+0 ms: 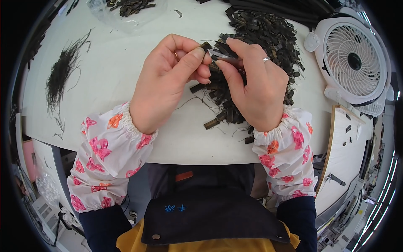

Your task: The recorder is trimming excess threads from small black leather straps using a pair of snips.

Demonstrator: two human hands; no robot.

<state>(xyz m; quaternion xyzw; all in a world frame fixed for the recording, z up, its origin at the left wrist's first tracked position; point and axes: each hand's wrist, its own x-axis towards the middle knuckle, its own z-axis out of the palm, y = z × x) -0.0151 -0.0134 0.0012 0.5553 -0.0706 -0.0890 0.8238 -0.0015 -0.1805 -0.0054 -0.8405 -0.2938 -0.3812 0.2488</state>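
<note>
Pinched between the thumb and fingers of my left hand [161, 82] is a small black fabric tab [205, 46]. My right hand [261, 84], with a ring on one finger, is closed round a pair of thread snips; their pale metal blades [221, 55] point left toward the tab. The grip of the snips is mostly hidden by my fingers. Both hands are above the white table [113, 71]. Beneath and behind my right hand spreads a big pile of similar black tabs [268, 35], many with loose threads.
A white fan [354, 61] stands right of the pile. On the left lies a tangle of cut black threads [63, 75]. A clear plastic bag [147, 17] with more dark tabs sits at the far side. Beyond the table's right edge is a pale board [342, 155].
</note>
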